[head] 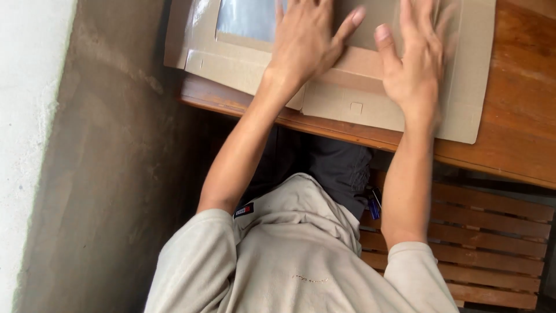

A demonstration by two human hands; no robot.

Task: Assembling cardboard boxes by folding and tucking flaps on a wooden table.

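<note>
Currently, we press both hands flat on an unfolded cardboard box blank (359, 93) lying on the wooden table (515, 110). Left hand (304, 43): fingers spread and extended, palm down near the clear window panel (246, 17). Right hand (411, 58): fingers extended, gripping nothing. Below the table we see a slatted wooden bench (492, 243).

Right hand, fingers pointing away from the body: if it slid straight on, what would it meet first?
The right hand lies flat on the flattened cardboard box, so it would likely just run on over more cardboard; the frame's top edge cuts off anything beyond.
</note>
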